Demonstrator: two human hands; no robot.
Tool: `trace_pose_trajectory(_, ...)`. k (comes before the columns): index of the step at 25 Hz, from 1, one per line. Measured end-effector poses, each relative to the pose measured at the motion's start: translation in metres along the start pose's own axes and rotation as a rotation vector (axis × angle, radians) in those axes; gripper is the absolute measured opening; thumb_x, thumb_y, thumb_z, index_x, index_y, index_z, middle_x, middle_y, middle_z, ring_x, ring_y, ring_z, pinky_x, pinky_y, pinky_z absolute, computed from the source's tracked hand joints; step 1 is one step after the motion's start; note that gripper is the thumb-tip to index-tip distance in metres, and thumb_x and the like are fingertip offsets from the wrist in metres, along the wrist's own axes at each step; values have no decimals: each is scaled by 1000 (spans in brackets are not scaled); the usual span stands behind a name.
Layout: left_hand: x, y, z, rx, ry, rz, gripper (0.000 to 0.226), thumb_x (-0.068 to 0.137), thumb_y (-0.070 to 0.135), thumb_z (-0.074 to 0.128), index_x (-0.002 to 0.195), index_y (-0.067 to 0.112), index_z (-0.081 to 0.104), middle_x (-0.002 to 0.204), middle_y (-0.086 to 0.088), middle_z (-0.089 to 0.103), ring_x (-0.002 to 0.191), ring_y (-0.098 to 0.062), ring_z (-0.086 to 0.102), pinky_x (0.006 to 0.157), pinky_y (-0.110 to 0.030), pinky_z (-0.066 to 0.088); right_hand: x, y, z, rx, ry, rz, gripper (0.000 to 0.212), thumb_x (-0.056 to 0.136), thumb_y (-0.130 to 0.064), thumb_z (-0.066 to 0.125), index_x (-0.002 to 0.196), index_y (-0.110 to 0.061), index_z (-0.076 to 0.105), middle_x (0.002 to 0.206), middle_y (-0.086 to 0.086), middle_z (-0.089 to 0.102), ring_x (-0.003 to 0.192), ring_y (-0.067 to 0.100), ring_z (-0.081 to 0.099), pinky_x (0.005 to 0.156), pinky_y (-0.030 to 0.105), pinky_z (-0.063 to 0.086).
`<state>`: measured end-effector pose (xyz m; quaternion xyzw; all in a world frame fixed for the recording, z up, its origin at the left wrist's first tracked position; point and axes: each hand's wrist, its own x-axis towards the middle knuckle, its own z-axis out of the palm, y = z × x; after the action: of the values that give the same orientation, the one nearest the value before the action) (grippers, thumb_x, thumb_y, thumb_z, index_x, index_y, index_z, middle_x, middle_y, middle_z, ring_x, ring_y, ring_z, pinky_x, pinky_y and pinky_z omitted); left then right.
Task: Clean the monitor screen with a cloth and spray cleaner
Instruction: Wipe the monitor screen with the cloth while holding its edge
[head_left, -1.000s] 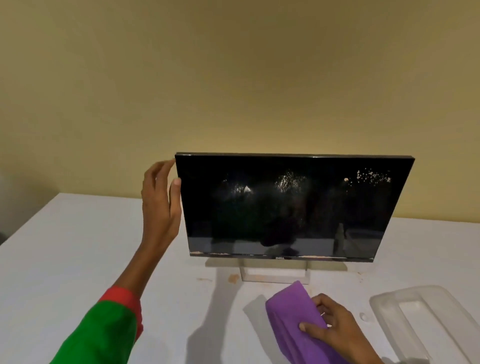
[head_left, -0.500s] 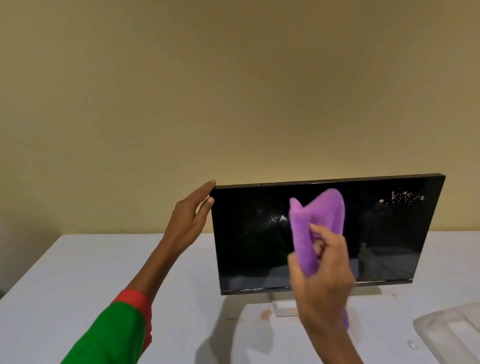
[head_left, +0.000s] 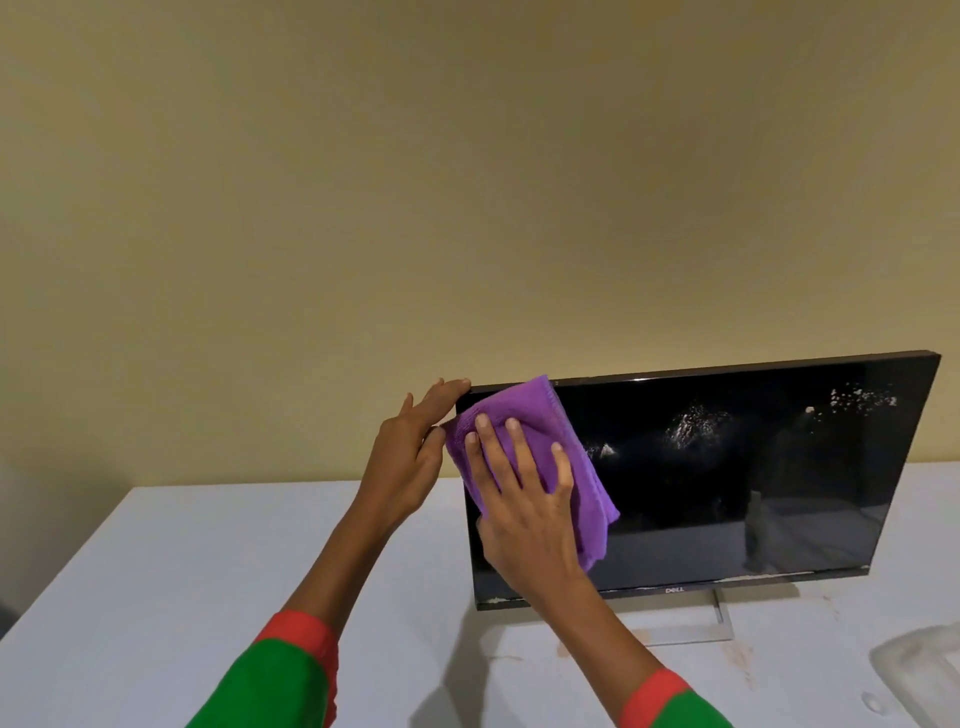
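Observation:
A black monitor (head_left: 727, 493) stands on a white table (head_left: 156, 597) on a silver stand (head_left: 719, 621). White spray spots speckle the upper middle and upper right of its screen. My right hand (head_left: 524, 514) presses a purple cloth (head_left: 524, 421) flat against the screen's upper left corner, fingers spread over it. My left hand (head_left: 410, 457) grips the monitor's upper left edge, with the fingertips over the top corner. No spray bottle is in view.
A clear plastic tray or lid (head_left: 919, 670) lies on the table at the lower right. A beige wall (head_left: 467, 182) stands close behind the monitor. Brownish stains mark the table near the stand.
My right hand lifted the purple cloth from the table, carried it up and left, and laid it flat on the screen's upper left corner. The left hand slid up the monitor's edge.

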<state>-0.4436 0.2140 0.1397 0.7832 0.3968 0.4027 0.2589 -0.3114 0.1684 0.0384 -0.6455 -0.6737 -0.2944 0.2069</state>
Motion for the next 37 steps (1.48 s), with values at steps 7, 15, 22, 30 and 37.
trace_pose_trajectory(7,-2,-7,5,55,11,-1,77,71,-21,27,134,20,45,139,2,48,135,-1,22,118,-29,6,-42,7,25,-25,-3,77,87,74,-1,49,151,-16,12,161,6,1,146,32,6,109,66,16)
trace_pose_trajectory(15,-2,-6,13,181,32,34,39,95,25,40,134,22,43,141,4,46,139,-7,20,118,-39,5,-1,0,7,20,20,-18,76,76,-9,57,147,-19,30,156,3,26,145,28,18,108,65,24)
trace_pose_trajectory(22,-4,-6,18,201,69,13,36,98,29,32,131,24,46,141,6,47,139,-9,23,118,-41,7,-46,34,24,6,10,268,78,78,2,30,151,-15,8,161,5,-5,147,34,3,112,62,15)
trace_pose_trajectory(30,0,4,25,216,169,3,37,99,28,27,122,15,53,129,-4,58,138,-15,29,117,-38,12,0,6,5,52,26,-52,77,78,-11,44,150,-20,18,157,2,11,145,27,10,113,60,20)
trace_pose_trajectory(37,6,16,26,327,139,25,36,97,33,34,116,8,52,128,-9,55,142,-20,14,117,-38,3,-33,55,13,48,44,367,84,75,2,36,152,-17,8,161,5,4,147,32,6,115,58,14)
